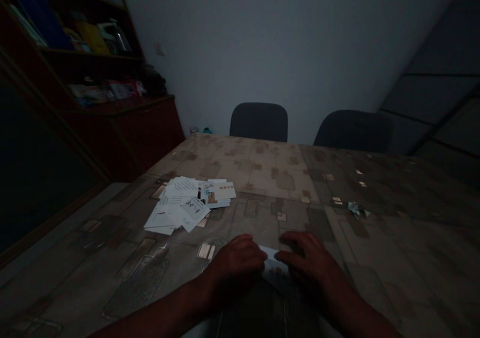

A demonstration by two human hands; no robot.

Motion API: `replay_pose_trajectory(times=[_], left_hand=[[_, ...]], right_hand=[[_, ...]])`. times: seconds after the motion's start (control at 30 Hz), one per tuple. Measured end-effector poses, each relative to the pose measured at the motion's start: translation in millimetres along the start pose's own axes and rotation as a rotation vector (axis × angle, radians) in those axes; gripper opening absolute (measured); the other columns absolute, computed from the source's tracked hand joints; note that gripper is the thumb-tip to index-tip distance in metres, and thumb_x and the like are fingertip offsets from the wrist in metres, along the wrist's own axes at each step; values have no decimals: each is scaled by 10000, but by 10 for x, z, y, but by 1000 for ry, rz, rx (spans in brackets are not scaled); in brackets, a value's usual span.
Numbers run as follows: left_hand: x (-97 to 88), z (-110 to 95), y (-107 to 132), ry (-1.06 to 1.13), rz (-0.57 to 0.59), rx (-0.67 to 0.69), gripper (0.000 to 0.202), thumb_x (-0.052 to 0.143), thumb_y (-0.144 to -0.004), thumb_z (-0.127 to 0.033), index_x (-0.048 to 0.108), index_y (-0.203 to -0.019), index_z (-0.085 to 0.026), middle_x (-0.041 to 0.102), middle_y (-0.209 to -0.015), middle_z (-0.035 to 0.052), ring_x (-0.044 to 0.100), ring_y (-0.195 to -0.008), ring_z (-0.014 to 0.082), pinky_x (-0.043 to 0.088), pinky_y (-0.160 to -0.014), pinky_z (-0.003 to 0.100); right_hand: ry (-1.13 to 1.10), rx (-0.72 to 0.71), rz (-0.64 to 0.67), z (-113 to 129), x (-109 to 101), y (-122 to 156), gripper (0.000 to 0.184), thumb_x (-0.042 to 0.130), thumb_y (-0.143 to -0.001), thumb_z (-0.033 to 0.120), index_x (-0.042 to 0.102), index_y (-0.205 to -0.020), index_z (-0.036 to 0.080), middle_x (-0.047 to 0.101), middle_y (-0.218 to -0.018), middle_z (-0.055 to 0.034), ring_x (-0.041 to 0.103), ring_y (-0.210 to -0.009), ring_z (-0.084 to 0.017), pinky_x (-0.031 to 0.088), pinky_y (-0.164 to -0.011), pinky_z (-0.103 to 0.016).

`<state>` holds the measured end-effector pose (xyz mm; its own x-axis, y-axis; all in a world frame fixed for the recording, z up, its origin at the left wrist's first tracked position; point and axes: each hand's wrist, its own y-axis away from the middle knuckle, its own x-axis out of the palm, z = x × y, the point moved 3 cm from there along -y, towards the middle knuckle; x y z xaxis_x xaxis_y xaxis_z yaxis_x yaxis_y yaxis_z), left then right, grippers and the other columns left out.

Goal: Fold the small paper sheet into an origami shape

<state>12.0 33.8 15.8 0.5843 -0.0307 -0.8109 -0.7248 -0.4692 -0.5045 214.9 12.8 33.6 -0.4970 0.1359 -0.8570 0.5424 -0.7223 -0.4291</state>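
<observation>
A small white printed card [275, 270] is tilted between my two hands near the front edge of the table. My left hand [240, 262] is closed on its left side, the thumb lying over the card's face. From the right, my right hand [308, 259] grips the other side, with the fingers bent and partly hiding it. Whether it is one card or a thin stack I cannot tell in the dim light. Farther off to the left lies a loose, overlapping pile of white cards [174, 205], some with dark writing and some with coloured pictures.
A patterned cloth covers the table [255, 170]. A crumpled silvery scrap [354, 208] lies on its right part. Two dark chairs [258, 122] stand at the far side before a pale wall. A wooden cabinet [138, 133] with laden shelves is on the left.
</observation>
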Motion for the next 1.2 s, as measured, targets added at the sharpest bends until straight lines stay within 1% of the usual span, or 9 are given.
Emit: replay_pose_trajectory(times=[0.1,0.23,0.33,0.4,0.47,0.6,0.87,1.03,1.2], left_hand=[[-27,45,24,54,-3,24,173,478,-895,-79,586,-842,-203,728,-986,7,633,-912,136,370,-1009,375],[-97,-34,11,21,52,-36,124,602,-791,-127,599,-875,-218,713,-1039,-5,594,-972,190,318,-1019,433],[-118,-134,-10,-67,116,-148,116,648,-729,-120,572,-772,-195,675,-874,-4,552,-795,175,396,-797,340],[-118,-180,-14,-141,97,-208,127,631,-722,-87,556,-719,-189,630,-812,1,511,-734,169,365,-694,306],[-97,-200,-7,-176,89,-238,147,614,-715,-55,549,-698,-185,606,-800,3,491,-720,168,333,-658,296],[-64,-180,30,-119,106,-310,173,613,-692,-25,548,-724,-181,597,-836,2,501,-758,170,314,-662,295],[-136,-227,110,-4,90,-401,180,644,-693,-58,561,-787,-187,610,-951,14,522,-841,193,334,-726,319],[-111,-234,116,-28,29,-411,155,625,-737,-43,582,-761,-190,614,-991,14,531,-870,189,341,-748,322],[-141,-229,61,14,-3,-508,177,666,-689,-27,592,-722,-184,626,-981,16,549,-887,204,356,-747,328]], right_hand=[[5,-28,12,50,-2,-16,418,602,-755,-2,663,-1057,281,618,-1154,-83,560,-1003,-234,457,-799,-376],[22,48,132,112,-2,-47,337,668,-733,13,677,-941,279,664,-1000,-32,571,-898,-209,426,-735,-325],[23,93,189,111,10,-23,297,639,-745,8,666,-892,265,648,-931,-13,550,-852,-186,390,-713,-305],[15,115,232,96,23,9,257,620,-744,6,644,-843,242,627,-900,-5,535,-826,-174,375,-710,-301],[-12,121,268,86,23,38,217,623,-734,20,614,-807,224,609,-888,0,526,-815,-169,370,-714,-300],[-80,166,289,85,-24,32,217,627,-719,24,592,-817,214,591,-898,2,523,-834,-171,373,-727,-295],[-142,149,295,89,-73,-70,268,670,-723,8,685,-860,238,617,-869,-11,542,-851,-194,354,-734,-319],[-180,162,289,60,-57,-52,111,647,-861,138,676,-838,242,621,-854,-2,551,-855,-194,349,-749,-334],[-195,315,252,39,-38,-92,213,597,-928,259,618,-722,210,607,-785,2,564,-817,-196,367,-758,-338]])
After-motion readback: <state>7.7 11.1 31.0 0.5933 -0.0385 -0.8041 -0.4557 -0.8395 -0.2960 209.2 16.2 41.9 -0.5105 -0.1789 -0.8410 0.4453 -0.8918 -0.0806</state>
